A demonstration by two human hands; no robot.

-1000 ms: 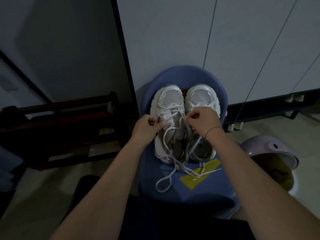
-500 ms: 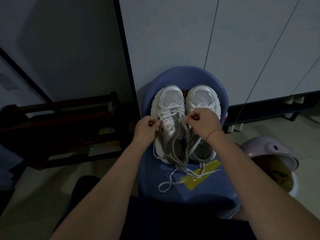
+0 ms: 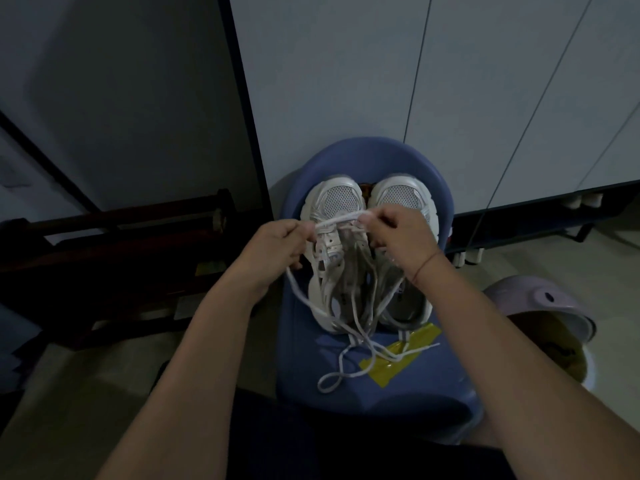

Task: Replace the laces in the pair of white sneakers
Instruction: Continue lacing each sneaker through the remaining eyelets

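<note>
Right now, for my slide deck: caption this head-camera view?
Left hand and right hand stretch a white flat lace above a white mesh-toed sneaker on a blue plastic chair.

A left sneaker (image 3: pixel 333 216) and a right sneaker (image 3: pixel 401 195) are set side by side on a chair (image 3: pixel 349 157), toes toward its backrest, which is placed against a cabinet (image 3: pixel 329 81). A lace (image 3: pixel 341 219) is held stretched above the left sneaker between the left hand (image 3: pixel 280 245) and the right hand (image 3: pixel 403 237), and loose lace ends (image 3: pixel 332 379) are trailed over the near part of the seat, across a strip of tape (image 3: pixel 412 351). A rack (image 3: pixel 121 237) is found left of the chair and a bin (image 3: pixel 540 299) to its right.
</note>
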